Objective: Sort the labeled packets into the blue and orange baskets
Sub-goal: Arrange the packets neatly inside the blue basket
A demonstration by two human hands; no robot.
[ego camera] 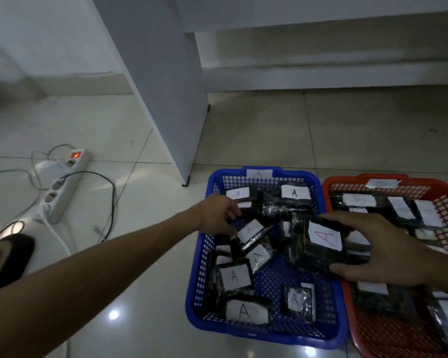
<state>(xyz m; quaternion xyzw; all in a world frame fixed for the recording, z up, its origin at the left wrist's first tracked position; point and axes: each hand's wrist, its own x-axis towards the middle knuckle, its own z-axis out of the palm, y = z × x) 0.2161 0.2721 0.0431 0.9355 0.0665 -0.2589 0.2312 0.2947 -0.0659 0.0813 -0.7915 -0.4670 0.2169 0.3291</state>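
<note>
1. One dark packet (318,244) with a white label bearing a red "A" hangs above the right part of the blue basket (204,254), near its border with the orange basket (352,306).
2. Right hand (383,251) grips that packet from the right: fingers curled over its far edge, thumb under its near edge.
3. Left hand (217,215) reaches into the far left corner of the blue basket, fingers bent down onto the packets there; whether it pinches one, I cannot tell.
4. Many more dark packets labelled "A" lie loose in the blue basket, which carries an "A" tag (259,173) on its far rim.
5. Dark packets with white labels fill the orange basket, touching the blue one on its right.
6. Both baskets stand on a pale tiled floor (269,130).
7. To the left, a white power strip (65,187) with a lit red switch and cables; a shoe (5,257) at the left edge.
</note>
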